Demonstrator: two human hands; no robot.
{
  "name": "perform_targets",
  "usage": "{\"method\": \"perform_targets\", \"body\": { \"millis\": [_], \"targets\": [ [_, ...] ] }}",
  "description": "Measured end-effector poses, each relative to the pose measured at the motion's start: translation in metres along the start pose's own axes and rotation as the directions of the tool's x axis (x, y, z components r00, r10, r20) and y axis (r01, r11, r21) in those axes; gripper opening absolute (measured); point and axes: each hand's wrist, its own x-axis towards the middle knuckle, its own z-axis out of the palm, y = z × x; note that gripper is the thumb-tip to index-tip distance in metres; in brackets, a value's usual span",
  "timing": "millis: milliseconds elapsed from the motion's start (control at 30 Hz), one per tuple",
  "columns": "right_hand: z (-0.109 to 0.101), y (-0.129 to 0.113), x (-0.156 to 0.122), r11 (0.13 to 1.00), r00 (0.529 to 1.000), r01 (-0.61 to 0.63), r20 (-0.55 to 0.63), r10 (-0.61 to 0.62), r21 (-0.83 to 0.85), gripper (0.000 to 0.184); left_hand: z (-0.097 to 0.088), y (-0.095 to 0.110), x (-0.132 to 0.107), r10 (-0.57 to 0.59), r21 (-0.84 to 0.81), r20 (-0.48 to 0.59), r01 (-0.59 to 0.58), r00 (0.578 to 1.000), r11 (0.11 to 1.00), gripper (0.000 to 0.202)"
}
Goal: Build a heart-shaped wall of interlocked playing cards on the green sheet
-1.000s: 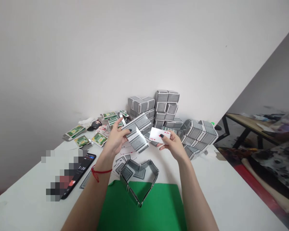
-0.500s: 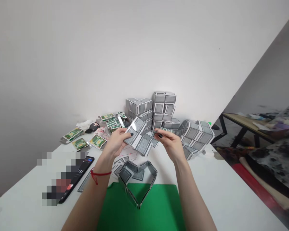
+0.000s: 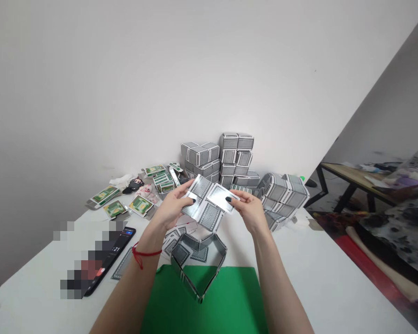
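Observation:
Between my two hands is a flat piece of joined playing cards (image 3: 209, 216), grey-patterned with white edges. My left hand (image 3: 173, 207) pinches its left side, thumb on top. A glossy card (image 3: 218, 197) at the right of the piece is pinched by my right hand (image 3: 249, 208), with the thumb lying over it. Whether this card is slotted into the piece or only rests against it, I cannot tell. Below stands a heart-shaped frame of folded cards (image 3: 212, 277), partly over a green mat (image 3: 237, 301). Loose cards (image 3: 170, 241) lie behind and inside the frame.
Stacked card blocks (image 3: 237, 155) stand against the wall, with another block (image 3: 286, 195) at the right. Green-and-yellow card boxes (image 3: 141, 204) and small items lie at the back left. A phone (image 3: 116, 253) rests on the white table (image 3: 299, 273) at the left.
My right hand has brought its card leftward and turned it flat against the joined piece. The piece in my left hand has tilted slightly and shifted a little.

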Motion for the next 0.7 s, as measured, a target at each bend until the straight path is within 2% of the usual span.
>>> {"method": "perform_targets", "body": {
  "millis": [233,533,700],
  "targets": [
    [0.002,-0.006,-0.002,1.000,0.999,0.017,-0.037,-0.017,-0.008,0.039,-0.005,0.001,0.000,-0.001,-0.020,-0.010,0.001,1.000,1.000,0.065],
    [0.014,-0.006,-0.007,0.999,1.000,-0.029,-0.007,0.029,0.034,0.036,0.005,-0.001,-0.001,-0.037,0.029,0.005,0.037,0.999,0.999,0.066],
    [0.009,-0.007,-0.005,0.999,0.999,-0.022,-0.046,0.023,0.025,0.035,0.002,-0.002,0.001,-0.021,0.006,-0.018,0.022,1.000,1.000,0.067]
  ]
}}
